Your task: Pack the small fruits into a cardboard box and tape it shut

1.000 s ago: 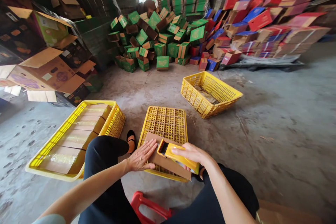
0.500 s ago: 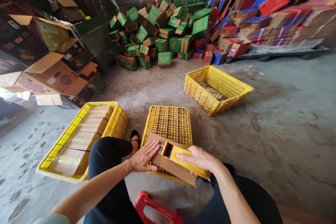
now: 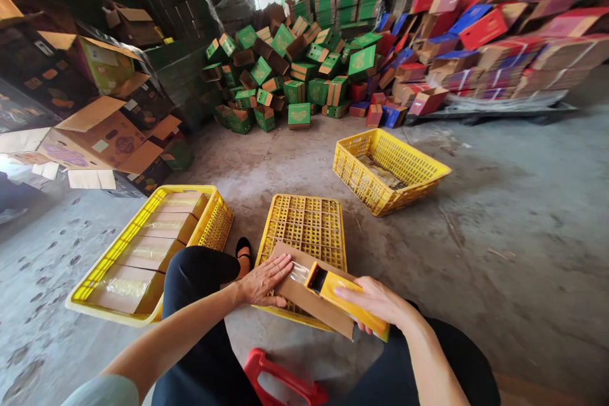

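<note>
The left hand [image 3: 264,282] lies flat on brown cardboard [image 3: 309,302] atop a yellow crate [image 3: 304,216], poking past its right edge. The right hand [image 3: 383,304] grips a tape gun [image 3: 330,285], partly hiding it. Wide floor [image 3: 504,216] spreads right.

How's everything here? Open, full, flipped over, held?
Cardboard: on the middle crate, left hand flat on it
Tape: strip pulled out
Dispenser: held in right hand
Middle crate: upside down
Left crate: upright, holding taped boxes
Right crate: upright, something low inside
Purple-printed carton: flaps open
Green boxes: heaped
</note>
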Motion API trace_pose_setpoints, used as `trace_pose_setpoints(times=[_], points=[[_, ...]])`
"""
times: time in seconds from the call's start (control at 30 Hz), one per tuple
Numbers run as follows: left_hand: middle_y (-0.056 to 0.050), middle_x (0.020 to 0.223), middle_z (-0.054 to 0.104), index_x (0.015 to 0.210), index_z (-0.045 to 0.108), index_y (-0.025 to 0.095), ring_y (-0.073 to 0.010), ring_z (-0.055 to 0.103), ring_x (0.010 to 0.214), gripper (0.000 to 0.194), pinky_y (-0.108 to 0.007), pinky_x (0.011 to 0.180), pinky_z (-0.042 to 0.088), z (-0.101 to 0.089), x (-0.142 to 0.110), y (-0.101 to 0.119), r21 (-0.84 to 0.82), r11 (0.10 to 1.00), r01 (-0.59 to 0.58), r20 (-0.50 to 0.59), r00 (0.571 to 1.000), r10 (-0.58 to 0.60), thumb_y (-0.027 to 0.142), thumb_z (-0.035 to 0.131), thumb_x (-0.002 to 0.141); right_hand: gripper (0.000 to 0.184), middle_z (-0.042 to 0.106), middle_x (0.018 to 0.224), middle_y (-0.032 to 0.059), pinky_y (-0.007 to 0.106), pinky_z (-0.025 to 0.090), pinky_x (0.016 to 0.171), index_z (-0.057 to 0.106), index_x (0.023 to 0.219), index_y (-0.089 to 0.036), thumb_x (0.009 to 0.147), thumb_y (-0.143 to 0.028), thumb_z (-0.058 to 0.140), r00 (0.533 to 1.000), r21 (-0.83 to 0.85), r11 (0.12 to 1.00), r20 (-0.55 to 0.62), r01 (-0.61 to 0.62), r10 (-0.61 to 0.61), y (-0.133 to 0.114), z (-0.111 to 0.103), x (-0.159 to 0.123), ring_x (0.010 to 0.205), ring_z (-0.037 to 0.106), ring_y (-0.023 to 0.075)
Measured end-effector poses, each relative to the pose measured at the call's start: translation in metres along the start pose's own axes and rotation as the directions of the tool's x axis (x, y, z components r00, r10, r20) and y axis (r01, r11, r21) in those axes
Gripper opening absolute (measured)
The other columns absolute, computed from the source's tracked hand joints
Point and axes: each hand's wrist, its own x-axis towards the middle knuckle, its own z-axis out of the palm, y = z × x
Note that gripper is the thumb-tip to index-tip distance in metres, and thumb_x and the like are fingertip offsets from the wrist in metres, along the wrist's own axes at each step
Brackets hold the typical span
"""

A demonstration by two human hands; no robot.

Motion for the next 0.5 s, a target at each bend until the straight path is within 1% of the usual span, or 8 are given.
trace_pose_setpoints(times=[0.1,0.2,0.3,0.4,0.5], points=[[-0.019,0.176,0.008,0.17,-0.012,0.021,-0.0392,0.014,0.162,0.112,-0.055,0.131,0.019,-0.005,0.0,0.002,0.002,1.0,-0.009,0.03,1.0,0.009,0.078,0.049,0.096,0.05,0.072,0.066,0.0115,0.035,0.061,0.054,0.063,0.094,-0.018,0.095,-0.067,0.057,1.0,-0.003,1.0,-0.007,0.019,-0.019,0.0,0.001,-0.003,0.054,0.068,0.0221],[-0.018,0.176,0.007,0.17,-0.01,0.021,-0.0396,0.013,0.162,0.111,-0.055,0.131,0.018,-0.013,0.002,0.007,0.013,1.0,-0.003,0.067,0.998,0.002,0.08,0.047,0.095,0.05,0.069,0.063,0.0099,0.038,0.063,0.056,0.063,0.091,-0.018,0.094,-0.067,0.058,0.999,-0.015,0.999,-0.027,0.029,-0.029,-0.006,0.005,-0.006,0.051,0.066,0.0213],[-0.018,0.176,0.008,0.17,-0.009,0.02,-0.0395,0.014,0.162,0.113,-0.056,0.132,0.015,-0.017,0.01,0.014,0.033,0.999,-0.013,0.1,0.995,0.01,0.083,0.046,0.094,0.051,0.067,0.062,0.0097,0.038,0.064,0.058,0.066,0.088,-0.017,0.094,-0.067,0.057,0.999,-0.037,0.999,-0.027,0.029,-0.03,-0.012,0.01,-0.006,0.053,0.067,0.0216],[-0.018,0.175,0.01,0.17,-0.009,0.019,-0.0378,0.016,0.162,0.11,-0.055,0.132,0.013,-0.015,0.027,0.019,0.02,0.996,-0.087,0.142,0.986,0.083,0.082,0.042,0.096,0.055,0.066,0.06,0.0122,0.035,0.063,0.057,0.068,0.08,-0.017,0.093,-0.069,0.057,0.999,-0.1,0.995,-0.053,0.0,-0.005,-0.016,0.012,-0.005,0.056,0.069,0.0233],[-0.018,0.175,0.009,0.17,-0.01,0.017,-0.0368,0.015,0.162,0.107,-0.055,0.133,0.012,-0.007,0.043,0.018,0.001,0.989,-0.149,0.166,0.975,0.147,0.079,0.039,0.099,0.059,0.066,0.06,0.0142,0.034,0.059,0.051,0.065,0.068,-0.018,0.092,-0.072,0.058,0.994,-0.156,0.988,-0.107,-0.014,-0.003,-0.015,0.012,-0.003,0.052,0.066,0.0227]])
